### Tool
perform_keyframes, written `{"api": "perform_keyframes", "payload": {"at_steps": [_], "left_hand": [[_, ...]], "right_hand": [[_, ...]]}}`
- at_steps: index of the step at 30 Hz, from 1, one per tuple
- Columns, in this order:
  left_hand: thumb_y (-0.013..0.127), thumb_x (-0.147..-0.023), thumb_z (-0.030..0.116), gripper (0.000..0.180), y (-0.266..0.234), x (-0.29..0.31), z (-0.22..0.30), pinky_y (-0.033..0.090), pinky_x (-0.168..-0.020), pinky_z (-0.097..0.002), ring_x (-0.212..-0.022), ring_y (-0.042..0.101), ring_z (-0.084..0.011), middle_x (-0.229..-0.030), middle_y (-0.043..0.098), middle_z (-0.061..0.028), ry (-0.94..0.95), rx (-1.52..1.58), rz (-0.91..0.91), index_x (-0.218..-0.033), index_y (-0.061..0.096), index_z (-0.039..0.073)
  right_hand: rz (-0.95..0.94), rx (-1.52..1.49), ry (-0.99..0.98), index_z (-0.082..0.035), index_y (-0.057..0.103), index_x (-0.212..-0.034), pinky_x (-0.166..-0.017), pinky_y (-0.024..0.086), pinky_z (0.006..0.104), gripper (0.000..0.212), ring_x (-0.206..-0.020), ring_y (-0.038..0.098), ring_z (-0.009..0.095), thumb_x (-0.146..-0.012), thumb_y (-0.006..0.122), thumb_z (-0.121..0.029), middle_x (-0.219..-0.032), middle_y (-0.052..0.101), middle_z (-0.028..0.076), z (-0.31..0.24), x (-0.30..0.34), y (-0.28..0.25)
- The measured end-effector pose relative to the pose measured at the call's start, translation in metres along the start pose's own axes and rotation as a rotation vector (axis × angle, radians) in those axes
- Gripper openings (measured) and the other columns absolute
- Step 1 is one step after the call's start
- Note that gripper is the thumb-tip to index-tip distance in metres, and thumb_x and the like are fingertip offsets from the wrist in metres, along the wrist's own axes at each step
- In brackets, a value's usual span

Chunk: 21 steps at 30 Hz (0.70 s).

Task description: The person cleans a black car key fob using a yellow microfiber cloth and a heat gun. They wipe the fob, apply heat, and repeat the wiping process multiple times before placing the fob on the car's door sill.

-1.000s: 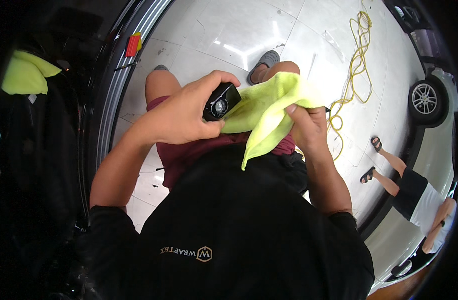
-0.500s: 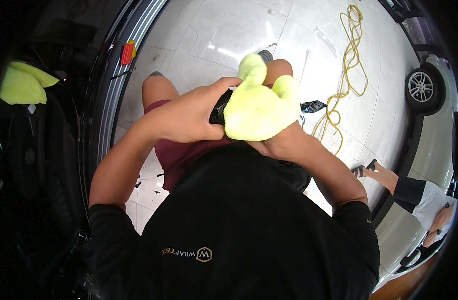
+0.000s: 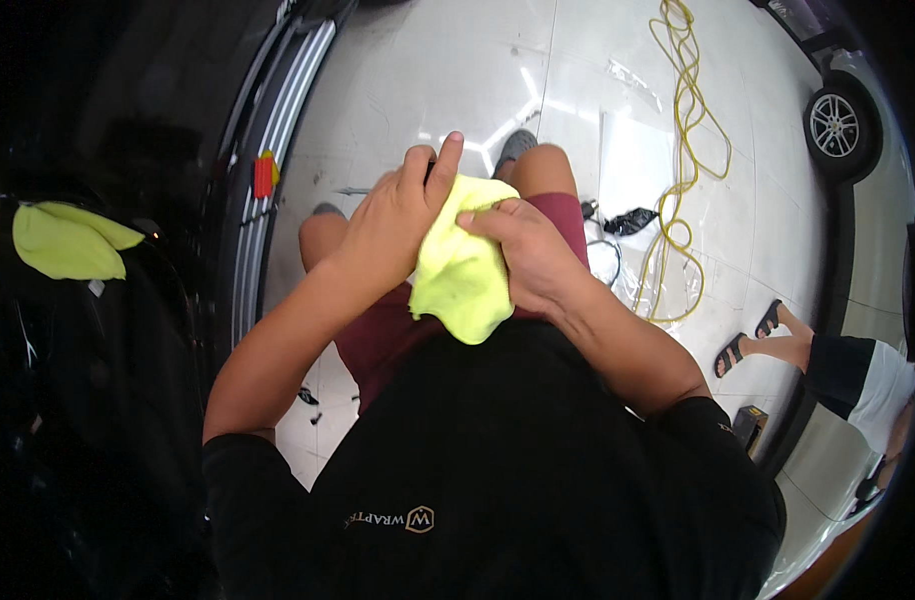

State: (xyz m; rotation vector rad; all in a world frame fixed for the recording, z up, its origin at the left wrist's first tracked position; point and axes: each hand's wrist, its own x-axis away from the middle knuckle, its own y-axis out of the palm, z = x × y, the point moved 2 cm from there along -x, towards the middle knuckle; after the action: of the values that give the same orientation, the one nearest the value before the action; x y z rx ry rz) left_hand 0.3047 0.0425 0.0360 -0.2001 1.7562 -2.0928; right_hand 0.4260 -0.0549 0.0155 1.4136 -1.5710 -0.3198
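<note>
In front of my body, a bright yellow-green microfiber cloth is bunched between my two hands. My right hand grips it from the right, thumb pressed on top and fingers curled into the fabric. On the cloth's left side, my left hand is closed, its index finger pointing up and away. A sliver of a black object shows between its fingers; the rest is covered by hand and cloth, so its kind cannot be made out.
At left stands a glossy black car with a second yellow-green cloth and a red-and-yellow tool near its silver-striped sill. Rightward on the floor lie a yellow hose and crumpled black plastic. Beyond, a person stands beside a light-coloured car.
The cloth has been turned and now hangs toward my body. My right hand came from under it to grip its top; my left hand rose and covers most of the black object.
</note>
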Motion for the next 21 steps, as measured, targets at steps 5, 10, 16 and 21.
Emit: {"api": "perform_keyframes", "payload": {"at_steps": [5, 10, 16, 21], "left_hand": [[0.073, -0.072, 0.000, 0.089, -0.048, -0.041, -0.008, 0.050, -0.087, -0.0314, -0.100, 0.062, -0.0207, -0.132, 0.047, -0.0171, -0.235, 0.993, 0.045, -0.145, 0.022, 0.004], [0.074, -0.073, -0.001, 0.086, -0.072, -0.053, 0.004, 0.051, -0.088, -0.0326, -0.103, 0.062, -0.0218, -0.135, 0.044, -0.0205, -0.026, 1.035, 0.479, -0.143, 0.024, 0.006], [0.079, -0.073, 0.002, 0.083, -0.077, -0.053, 0.008, 0.054, -0.085, -0.0317, -0.102, 0.063, -0.0229, -0.136, 0.043, -0.0209, 0.094, 0.825, 0.781, -0.136, 0.025, 0.005], [0.078, -0.072, -0.002, 0.077, -0.079, -0.047, 0.010, 0.053, -0.087, -0.0330, -0.100, 0.061, -0.0210, -0.130, 0.042, -0.0171, 0.078, 0.887, 0.905, -0.130, 0.029, 0.007]], "right_hand": [[0.073, 0.198, -0.528, 0.004, 0.056, -0.116, -0.088, 0.051, 0.0374, 0.031, -0.096, 0.065, 0.024, -0.088, 0.055, -0.010, -0.103, 0.065, 0.013, -0.084, 0.037, -0.036], [0.055, -0.002, -0.702, 0.002, 0.044, -0.131, -0.104, 0.041, 0.0466, 0.047, -0.121, 0.052, 0.032, -0.088, 0.048, -0.015, -0.131, 0.052, 0.019, -0.103, 0.071, -0.066], [0.001, -0.058, -0.738, -0.001, 0.043, -0.133, -0.104, 0.041, 0.0486, 0.048, -0.121, 0.051, 0.033, -0.088, 0.050, -0.016, -0.128, 0.053, 0.017, -0.093, 0.076, -0.061], [-0.086, -0.080, -0.706, 0.002, 0.049, -0.125, -0.100, 0.043, 0.0476, 0.045, -0.111, 0.057, 0.033, -0.084, 0.054, -0.016, -0.117, 0.058, 0.019, -0.094, 0.083, -0.040]]}}
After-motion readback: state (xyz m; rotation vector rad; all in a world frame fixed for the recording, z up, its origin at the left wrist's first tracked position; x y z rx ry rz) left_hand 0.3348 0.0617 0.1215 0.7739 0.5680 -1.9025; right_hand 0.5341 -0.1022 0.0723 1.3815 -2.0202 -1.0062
